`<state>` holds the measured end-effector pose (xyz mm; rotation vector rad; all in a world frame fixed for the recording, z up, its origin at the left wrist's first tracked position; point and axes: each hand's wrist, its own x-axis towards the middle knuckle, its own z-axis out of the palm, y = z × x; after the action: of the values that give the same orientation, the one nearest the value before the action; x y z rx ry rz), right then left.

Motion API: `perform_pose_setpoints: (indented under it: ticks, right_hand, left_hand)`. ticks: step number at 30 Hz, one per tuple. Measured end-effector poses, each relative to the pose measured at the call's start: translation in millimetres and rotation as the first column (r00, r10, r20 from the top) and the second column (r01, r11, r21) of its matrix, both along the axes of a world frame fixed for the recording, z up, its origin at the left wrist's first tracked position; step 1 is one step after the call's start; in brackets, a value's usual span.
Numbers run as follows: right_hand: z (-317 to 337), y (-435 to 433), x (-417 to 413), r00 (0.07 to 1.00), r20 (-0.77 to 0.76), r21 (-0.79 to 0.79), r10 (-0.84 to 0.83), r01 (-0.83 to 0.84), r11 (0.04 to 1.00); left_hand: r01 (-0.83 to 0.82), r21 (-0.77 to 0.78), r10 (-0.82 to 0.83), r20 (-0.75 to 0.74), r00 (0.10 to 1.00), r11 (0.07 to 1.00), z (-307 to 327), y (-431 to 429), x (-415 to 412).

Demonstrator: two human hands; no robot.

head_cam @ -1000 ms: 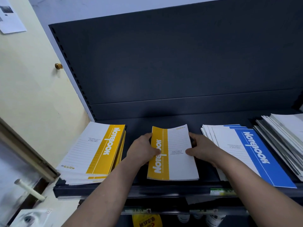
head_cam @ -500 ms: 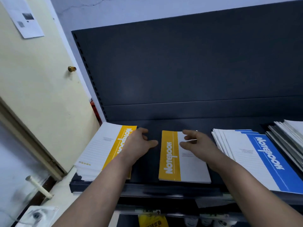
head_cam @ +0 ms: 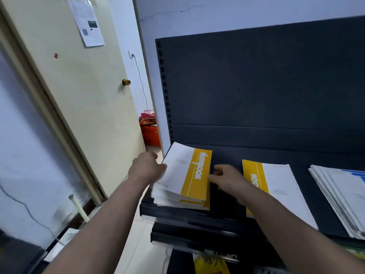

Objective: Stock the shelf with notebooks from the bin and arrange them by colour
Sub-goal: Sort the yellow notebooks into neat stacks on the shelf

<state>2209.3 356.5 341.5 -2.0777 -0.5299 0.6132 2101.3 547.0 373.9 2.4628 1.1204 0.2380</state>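
A stack of yellow-and-white notebooks (head_cam: 183, 175) lies at the left end of the dark shelf (head_cam: 197, 212). My left hand (head_cam: 147, 169) is pressed against the stack's left edge and my right hand (head_cam: 227, 177) against its right edge, fingers on the top covers. To the right, a separate yellow-and-white notebook pile (head_cam: 280, 184) lies flat, partly hidden by my right forearm. Further right sits a fanned stack of blue-and-white notebooks (head_cam: 339, 194), cut off by the frame. The bin is not in view.
The shelf's dark back panel (head_cam: 256, 86) rises behind the notebooks. A cream door (head_cam: 79, 95) with a knob (head_cam: 126, 82) and a taped paper (head_cam: 87, 22) stands to the left. Red boxes (head_cam: 150, 133) sit on the floor behind the shelf. A yellow bag (head_cam: 209, 265) hangs below.
Both hands left the middle yellow notebook pile and moved left to the yellow stack, which they now hold by its sides. My view has swung left.
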Motion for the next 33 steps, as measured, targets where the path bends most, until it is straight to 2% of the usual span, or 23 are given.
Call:
perform_pose_setpoints:
  ticks: [5, 14, 19, 33]
  right_hand:
    - [-4, 16, -9, 1.000, -0.025, 0.015, -0.014, 0.015, 1.000]
    - [-6, 23, -17, 0.996, 0.009, -0.003, -0.087, 0.087, 0.996]
    - [-3, 27, -21, 0.995, 0.039, -0.013, -0.096, 0.097, 0.995]
    - [-3, 28, -21, 0.982, -0.046, 0.015, -0.181, 0.182, 0.983]
  left_hand:
    - [0.074, -0.172, -0.059, 0.089, 0.994, 0.982, -7, 3, -7]
    - [0.120, -0.314, -0.078, 0.142, 0.987, 0.942, -13, 12, -4]
    - [0.119, -0.508, -0.020, 0.195, 0.981, 0.853, -3, 11, 0]
    - [0.143, -0.672, 0.037, 0.246, 0.969, 0.727, 8, 5, 6]
